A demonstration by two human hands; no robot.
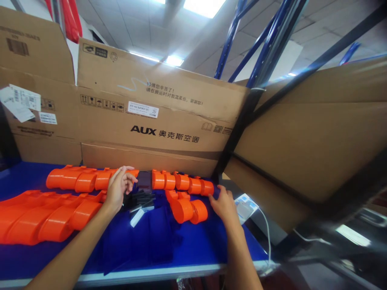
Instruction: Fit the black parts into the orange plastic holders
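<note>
My left hand (pixel 117 189) rests by a row of orange plastic tube parts (pixel 81 180) at the back of the blue table (pixel 169 249). Its fingers are curled close to a dark phone (pixel 144 181) that leans upright between the orange rows. Whether the fingers grip anything is hidden. My right hand (pixel 223 205) lies with fingers stretched toward the end of another orange row (pixel 184 182), touching or nearly touching the last piece (pixel 207 187). Two loose orange pieces (pixel 189 210) lie in front of that row. A dark bundle (pixel 140 200) lies under the phone.
Large cardboard boxes (pixel 157 117) stand along the back edge. More orange parts (pixel 42 219) are stacked at the left. A white charger with a cable (pixel 246 205) sits at the table's right end. Dark shelf uprights (pixel 242 117) and another cardboard panel (pixel 317 141) rise on the right.
</note>
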